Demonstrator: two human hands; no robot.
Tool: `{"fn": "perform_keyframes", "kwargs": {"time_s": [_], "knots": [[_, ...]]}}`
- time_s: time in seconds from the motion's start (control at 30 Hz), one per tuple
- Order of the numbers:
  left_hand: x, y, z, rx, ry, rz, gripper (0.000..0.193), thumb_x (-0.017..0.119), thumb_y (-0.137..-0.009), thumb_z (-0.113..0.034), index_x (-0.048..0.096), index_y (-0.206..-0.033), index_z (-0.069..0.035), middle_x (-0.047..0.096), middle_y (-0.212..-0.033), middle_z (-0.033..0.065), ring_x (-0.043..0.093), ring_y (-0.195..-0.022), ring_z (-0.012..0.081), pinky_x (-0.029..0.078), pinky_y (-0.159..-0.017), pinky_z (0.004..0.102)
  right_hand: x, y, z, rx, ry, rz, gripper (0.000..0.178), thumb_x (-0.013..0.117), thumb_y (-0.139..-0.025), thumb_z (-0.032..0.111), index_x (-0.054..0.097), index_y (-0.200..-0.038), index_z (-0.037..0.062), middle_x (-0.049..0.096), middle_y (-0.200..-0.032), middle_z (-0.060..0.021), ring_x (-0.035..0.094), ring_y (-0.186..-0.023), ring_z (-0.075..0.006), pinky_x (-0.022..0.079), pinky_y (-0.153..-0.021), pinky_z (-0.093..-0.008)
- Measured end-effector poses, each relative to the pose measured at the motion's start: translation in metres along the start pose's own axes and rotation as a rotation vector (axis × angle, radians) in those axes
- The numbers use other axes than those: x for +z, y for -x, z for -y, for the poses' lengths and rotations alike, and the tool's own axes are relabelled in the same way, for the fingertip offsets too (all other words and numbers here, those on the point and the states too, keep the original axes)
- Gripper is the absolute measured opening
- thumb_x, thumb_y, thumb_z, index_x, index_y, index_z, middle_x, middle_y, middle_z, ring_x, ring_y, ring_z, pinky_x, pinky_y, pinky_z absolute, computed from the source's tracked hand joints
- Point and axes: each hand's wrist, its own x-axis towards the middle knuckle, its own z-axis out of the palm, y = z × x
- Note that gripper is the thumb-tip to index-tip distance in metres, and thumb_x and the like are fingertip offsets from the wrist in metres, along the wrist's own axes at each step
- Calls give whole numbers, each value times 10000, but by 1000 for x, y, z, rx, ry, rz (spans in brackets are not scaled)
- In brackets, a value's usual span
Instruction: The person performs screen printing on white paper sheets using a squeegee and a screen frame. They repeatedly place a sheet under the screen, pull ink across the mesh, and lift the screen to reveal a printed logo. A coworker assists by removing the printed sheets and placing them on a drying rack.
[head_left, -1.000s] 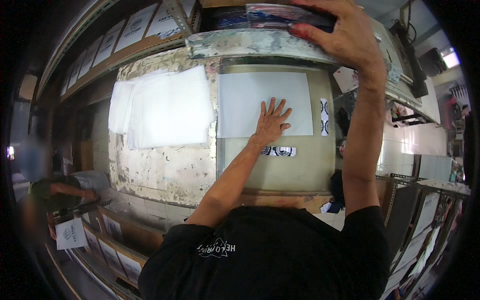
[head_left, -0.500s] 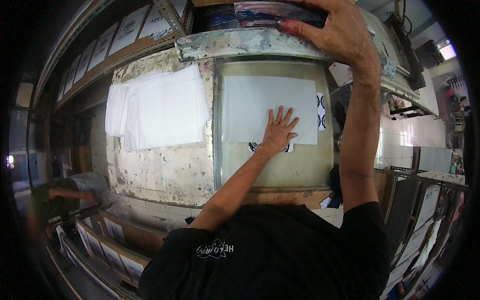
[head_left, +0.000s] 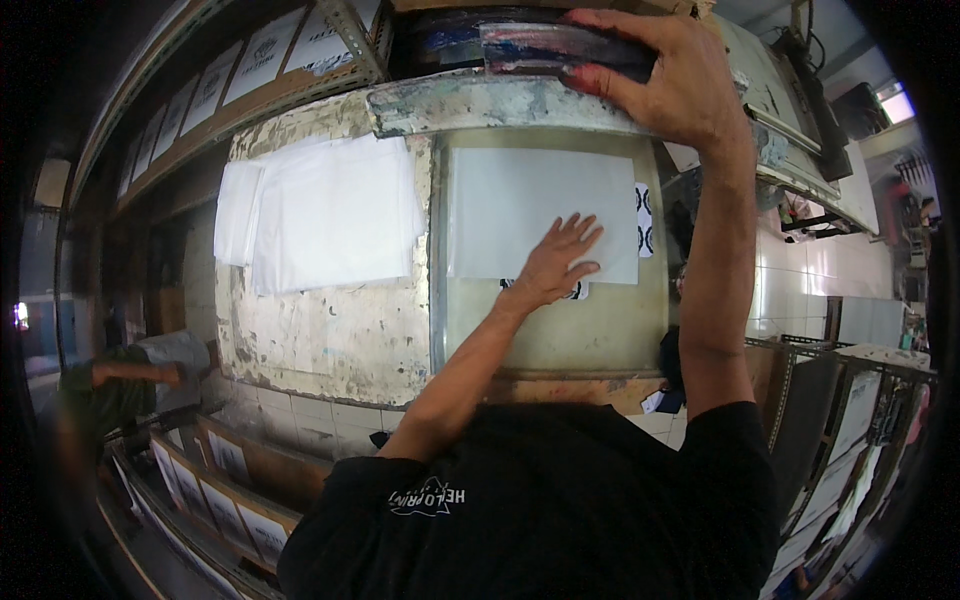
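My left hand [head_left: 553, 265] is open, its fingers apart, over the lower right part of a white sheet [head_left: 510, 215]. I cannot tell whether the palm touches it. The sheet lies on a yellowish, glassy printing bed [head_left: 590, 345]. Below its lower edge a black-and-white printed piece [head_left: 575, 291] peeks out, partly covered by my hand. At the far side my right hand [head_left: 685, 75] curls round an ink-smeared squeegee [head_left: 560, 52], with red stains on the fingertips. The squeegee lies by the paint-crusted bar of a screen frame [head_left: 500, 108], tilted up behind the bed.
A loose pile of thin white sheets [head_left: 335, 215] lies on the paint-flaked table [head_left: 330, 345] to the left. More black printed marks [head_left: 643, 222] show at the bed's right side. Metal racks with printed sheets [head_left: 265, 60] stand around. A person [head_left: 130, 380] is at the far left.
My left hand has tilted and eased up from its flat, spread pose on the sheet. The right hand, squeegee and frame bar have shifted slightly right and nearer.
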Motion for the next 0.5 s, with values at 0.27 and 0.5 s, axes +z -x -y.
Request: {"fn": "perform_keyframes", "kwargs": {"time_s": [0.27,0.5], "knots": [[-108,55,-57,-137,726,-942,1124,919,-691,-243,232,-1533,44,553,-1288,116,580,-1113,236,515,-921,351,59,108,15,-82,115,-84,488,820,-704,261,719,-1180,233,674,-862,-98,655,-792,-301,515,-698,-391],[-50,167,24,-466,344,-725,984,957,-565,-215,499,-1401,30,563,-1347,173,556,-1199,265,443,-1033,381,138,174,15,108,-139,156,456,766,-705,130,734,-1156,197,635,-832,-77,627,-744,-276,483,-690,-386]]}}
